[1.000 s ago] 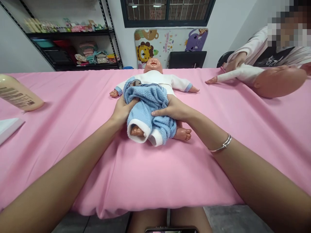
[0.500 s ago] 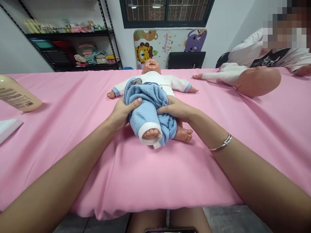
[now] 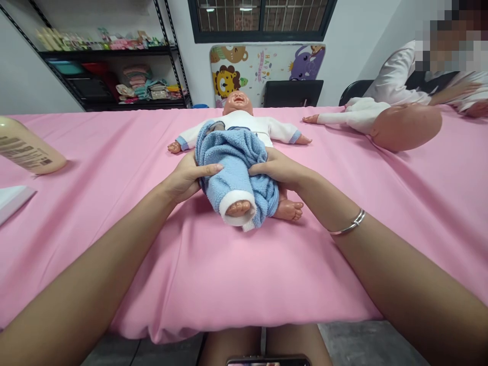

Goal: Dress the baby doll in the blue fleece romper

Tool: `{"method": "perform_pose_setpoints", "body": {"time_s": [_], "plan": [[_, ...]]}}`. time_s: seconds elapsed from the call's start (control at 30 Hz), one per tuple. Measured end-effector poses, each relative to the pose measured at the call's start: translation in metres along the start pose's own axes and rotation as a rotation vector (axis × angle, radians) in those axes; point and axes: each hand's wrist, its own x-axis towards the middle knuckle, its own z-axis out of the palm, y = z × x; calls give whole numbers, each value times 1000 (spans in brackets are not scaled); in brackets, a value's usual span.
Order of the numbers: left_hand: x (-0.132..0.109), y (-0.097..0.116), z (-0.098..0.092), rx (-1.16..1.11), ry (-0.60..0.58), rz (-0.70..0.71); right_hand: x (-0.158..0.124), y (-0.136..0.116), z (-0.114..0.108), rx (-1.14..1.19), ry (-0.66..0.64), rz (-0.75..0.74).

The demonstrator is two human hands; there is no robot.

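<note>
Beige plastic bottle lies beyond the left hand.

I count two baby dolls, the second one over by the one co-worker. One blue terry garment. Two hands on my side, left hand and right hand, plus one bangle. Also one plastic bottle, one phone, one black chair, one metal shelf unit, one window.
</note>
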Motion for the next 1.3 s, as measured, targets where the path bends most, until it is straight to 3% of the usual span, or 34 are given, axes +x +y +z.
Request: {"method": "perform_pose_setpoints", "body": {"time_s": [0.17,0.43,0.57,0.63,0.8,1.03,1.3], "plan": [[1,-1,-1,-2,26,7,1,3,-3,200,-3,18],[12,-19,-2,53,316,142,2,1,1,72,-29,29],[13,-17,-1,178,447,93,1,-3,3,82,-24,67],[11,-15,4,144,439,41,1,-3,4,106,-21,75],[0,-12,22,15,231,4,5,3,7,1,76,-79],[4,-16,21,169,359,63,14,7,11,-108,190,-246],[17,-23,9,402,323,212,3,-4,10,-15,-34,64]]}}
